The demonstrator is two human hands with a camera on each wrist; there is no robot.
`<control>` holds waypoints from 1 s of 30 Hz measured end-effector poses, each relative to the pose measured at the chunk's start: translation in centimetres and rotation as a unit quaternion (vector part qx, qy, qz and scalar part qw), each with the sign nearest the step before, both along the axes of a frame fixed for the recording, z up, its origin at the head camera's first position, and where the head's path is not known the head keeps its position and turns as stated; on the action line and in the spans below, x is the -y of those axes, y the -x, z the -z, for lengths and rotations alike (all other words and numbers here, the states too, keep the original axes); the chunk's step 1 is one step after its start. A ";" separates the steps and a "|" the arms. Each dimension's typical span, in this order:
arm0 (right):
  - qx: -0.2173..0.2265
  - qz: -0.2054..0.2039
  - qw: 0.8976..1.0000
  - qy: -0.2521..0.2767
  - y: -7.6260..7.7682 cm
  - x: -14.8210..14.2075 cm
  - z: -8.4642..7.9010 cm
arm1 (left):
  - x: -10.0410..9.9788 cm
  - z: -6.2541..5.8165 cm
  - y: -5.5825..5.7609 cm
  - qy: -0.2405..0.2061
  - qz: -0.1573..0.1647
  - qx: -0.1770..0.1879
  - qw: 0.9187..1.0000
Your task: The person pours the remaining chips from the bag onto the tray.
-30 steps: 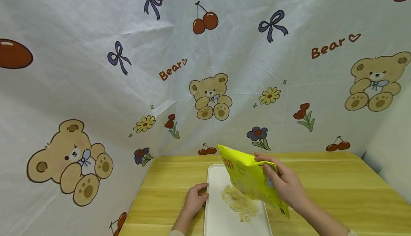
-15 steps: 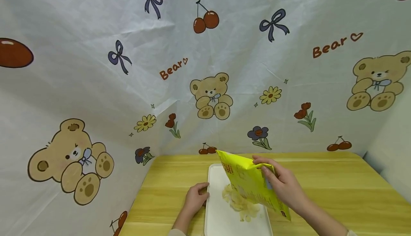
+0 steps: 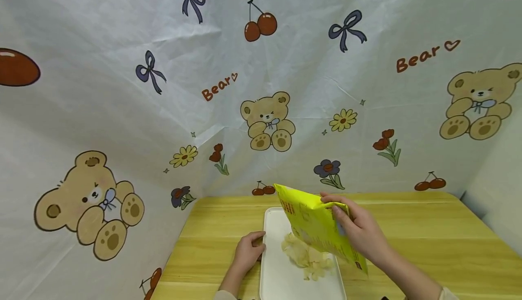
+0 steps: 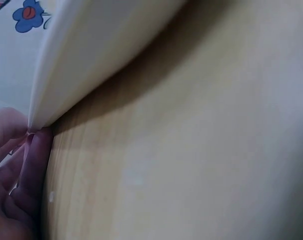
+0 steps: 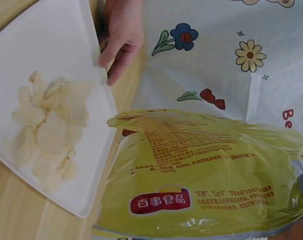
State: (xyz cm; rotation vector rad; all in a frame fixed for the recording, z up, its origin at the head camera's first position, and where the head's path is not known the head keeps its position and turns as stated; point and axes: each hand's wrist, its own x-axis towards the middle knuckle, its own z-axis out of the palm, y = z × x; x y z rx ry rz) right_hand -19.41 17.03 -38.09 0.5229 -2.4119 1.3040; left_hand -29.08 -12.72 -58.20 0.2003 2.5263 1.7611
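Observation:
My right hand (image 3: 363,232) grips a yellow chip bag (image 3: 314,223) by its upper right part, holding it tilted above a white rectangular tray (image 3: 277,273). Thin pale potato chips (image 3: 299,250) lie in a loose heap on the tray, partly covered by the bag in the head view. The right wrist view shows the bag's printed side with a red label (image 5: 160,201), beside the chips (image 5: 51,130). At the tray's left edge, my left hand (image 3: 246,252) pinches the rim (image 4: 91,50) between thumb and fingers, as the left wrist view shows close up.
The tray lies on a light wooden table (image 3: 424,236). Behind and to the left hangs a white cloth (image 3: 302,69) printed with bears, cherries, bows and flowers, reaching down to the table's far edge.
The bag dips slightly at its upper left corner, then lifts again in my right hand. The chip heap spreads a little to the right. My left hand stays at the tray's edge.

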 end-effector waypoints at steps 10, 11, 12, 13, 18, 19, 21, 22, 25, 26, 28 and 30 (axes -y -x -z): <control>-0.004 0.012 1.000 -0.022 -0.1 0.1 0.0 | 0.1 0.0 0.0 -0.006 -0.003 -0.002 1.000; -0.007 0.014 1.000 -0.021 0.0 0.1 0.0 | 0.1 0.0 0.0 -0.006 -0.005 -0.001 1.000; -0.007 0.016 1.000 -0.019 0.0 0.1 0.0 | 0.1 0.1 0.0 -0.006 -0.005 -0.001 1.000; -0.005 0.015 1.000 -0.019 0.0 0.1 0.1 | 0.1 0.1 0.0 -0.003 -0.006 0.003 1.000; 0.009 0.013 1.000 -0.019 -0.2 -0.1 0.7 | 0.1 0.3 0.0 -0.002 -0.004 0.014 1.000; 0.010 0.016 1.000 -0.017 -0.2 -0.1 0.8 | 0.1 0.3 0.0 -0.002 -0.004 0.015 1.000; 0.007 0.018 1.000 -0.017 -0.1 -0.2 0.9 | 0.0 0.3 0.0 -0.001 -0.005 0.011 1.000; 0.006 0.016 1.000 -0.018 -0.1 -0.3 1.0 | 0.0 0.3 0.0 0.000 -0.006 0.009 1.000; 0.008 0.007 1.000 -0.019 0.0 -0.3 1.1 | 0.0 0.3 0.1 0.001 -0.008 0.005 1.000; 0.010 0.004 1.000 -0.018 0.0 -0.3 1.1 | 0.0 0.3 0.1 0.002 -0.008 0.005 1.000; 0.014 0.000 1.000 -0.015 0.0 -0.4 1.2 | 0.0 0.3 0.1 0.002 -0.009 0.005 1.000; 0.015 0.001 1.000 -0.012 0.0 -0.4 1.3 | 0.0 0.3 0.1 0.003 -0.010 0.005 1.000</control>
